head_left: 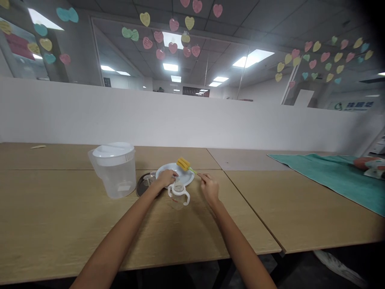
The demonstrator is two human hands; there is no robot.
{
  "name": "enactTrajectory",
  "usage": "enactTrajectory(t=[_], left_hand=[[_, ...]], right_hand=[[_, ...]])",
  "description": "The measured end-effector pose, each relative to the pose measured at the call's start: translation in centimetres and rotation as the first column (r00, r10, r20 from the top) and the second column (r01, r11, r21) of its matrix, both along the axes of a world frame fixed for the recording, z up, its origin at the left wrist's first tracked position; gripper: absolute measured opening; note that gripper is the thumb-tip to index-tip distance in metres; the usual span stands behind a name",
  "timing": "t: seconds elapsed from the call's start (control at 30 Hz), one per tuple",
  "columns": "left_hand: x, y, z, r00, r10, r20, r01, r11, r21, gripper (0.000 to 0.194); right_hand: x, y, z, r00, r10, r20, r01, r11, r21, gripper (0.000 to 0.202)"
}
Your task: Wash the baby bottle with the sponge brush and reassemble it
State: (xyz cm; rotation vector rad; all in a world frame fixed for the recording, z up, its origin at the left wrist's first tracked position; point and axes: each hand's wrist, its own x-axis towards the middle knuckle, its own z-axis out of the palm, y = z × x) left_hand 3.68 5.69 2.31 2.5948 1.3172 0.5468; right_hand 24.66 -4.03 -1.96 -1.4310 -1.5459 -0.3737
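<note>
From where I stood, the person's two bare hands were at work over a wooden table point(168, 245), and I took the white plate point(190, 180) as the middle of the dial, with twelve pointing away from the person toward the white wall point(180, 120). The right hand point(209, 186), near four o'clock, had its fingers pinched round the thin green handle of a brush point(183, 163), whose yellow sponge head was up at one o'clock above the plate. The left hand point(166, 178) reached in over the plate at nine o'clock, fingers curled down beside the neck of a clear bottle point(178, 197); I couldn't tell whether they grasped anything. That bottle, with white loop handles on either side, stood upright at six o'clock, its top overlapping the plate's near edge in my line of sight. A dark round tray point(140, 188) showed at half past eight, partly behind the left forearm, with small clear pieces point(147, 179) on it. Beyond it at nine o'clock stood a tall see-through jug point(118, 176) with its white lid on. Well apart, at three o'clock, a green cloth point(331, 172) was spread out.
</note>
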Motion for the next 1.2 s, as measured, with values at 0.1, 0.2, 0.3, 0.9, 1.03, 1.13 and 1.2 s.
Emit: enactTrajectory(t=[0.1, 0.2, 0.3, 0.9, 1.03, 1.13, 1.2], left_hand=[[0.0, 0.6, -0.3, 1.0, -0.007, 0.019, 0.006, 1.0, 0.015, 0.027], [-0.2, 0.8, -0.3, 0.998, -0.039, 0.059, 0.038, 0.999, 0.028, 0.02], [-0.6, 0.7, 0.0, 0.989, -0.07, 0.133, 0.066, 0.997, 0.035, 0.019], [-4.0, -3.0, -1.2, 0.841, 0.042, 0.539, -0.141, 0.98, 0.143, 0.028], [-4.8, -4.2, -2.0, 0.819, 0.076, 0.569, -0.178, 0.976, 0.126, 0.028], [-5.0, -4.6, -2.2, 0.817, 0.075, 0.572, -0.202, 0.966, 0.162, 0.028], [-5.0, -4.8, -2.2, 0.822, 0.065, 0.565, -0.218, 0.953, 0.208, 0.028]], right_hand=[[-0.1, 0.0, 0.0, 1.0, 0.011, 0.002, -0.011, 1.0, 0.014, 0.04], [-0.2, 0.0, 0.1, 1.0, 0.025, 0.006, -0.025, 1.0, 0.007, 0.04], [-0.3, 0.0, 0.1, 1.0, 0.015, -0.004, -0.016, 1.0, -0.008, 0.041], [-1.6, -0.8, 0.5, 0.975, 0.214, -0.053, -0.211, 0.976, 0.056, 0.035], [-2.0, -0.8, -0.1, 0.975, 0.218, 0.037, -0.22, 0.972, 0.082, 0.035], [-1.9, -0.7, -0.3, 0.988, 0.143, 0.054, -0.149, 0.981, 0.125, 0.036], [-1.7, -0.7, -0.3, 0.989, 0.134, 0.056, -0.142, 0.974, 0.174, 0.036]])
